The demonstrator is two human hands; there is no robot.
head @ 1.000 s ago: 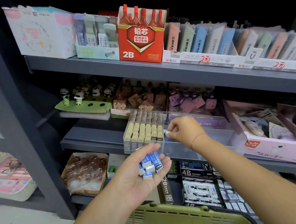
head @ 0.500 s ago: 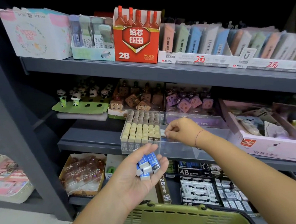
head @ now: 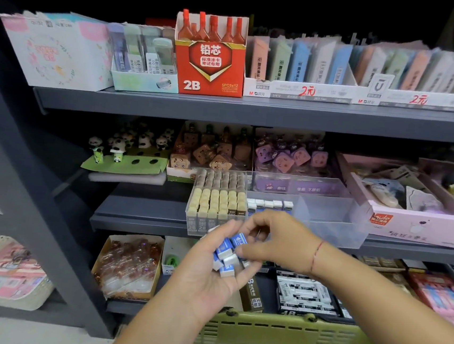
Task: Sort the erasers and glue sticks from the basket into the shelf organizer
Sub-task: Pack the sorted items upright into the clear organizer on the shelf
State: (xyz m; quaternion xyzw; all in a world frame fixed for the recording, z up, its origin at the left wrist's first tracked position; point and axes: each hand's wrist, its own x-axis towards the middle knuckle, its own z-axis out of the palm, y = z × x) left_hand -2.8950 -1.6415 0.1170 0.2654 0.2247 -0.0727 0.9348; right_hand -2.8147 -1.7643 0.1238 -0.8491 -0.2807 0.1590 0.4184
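My left hand [head: 204, 275] is palm up below the middle shelf and cups several small blue-and-white erasers [head: 227, 255]. My right hand [head: 272, 241] reaches across to that pile, its fingertips pinching at one eraser. Behind my hands stands the clear shelf organizer [head: 332, 220]. Its left compartment is packed with beige erasers [head: 219, 198]. A short row of blue-and-white erasers [head: 270, 204] stands in the middle compartment, and the rest of that clear box is bare. The green basket [head: 281, 340] hangs below my arms at the bottom edge.
The upper shelf carries a red 2B lead box [head: 209, 56] and white display trays [head: 352, 95]. A pink carton [head: 415, 223] sits right of the organizer, panda figures [head: 128, 145] to the left. Boxes of erasers [head: 302, 295] fill the lower shelf.
My right hand has left the organizer's middle compartment and dropped to the erasers in my left palm. A row of blue-and-white erasers now shows where that hand was.
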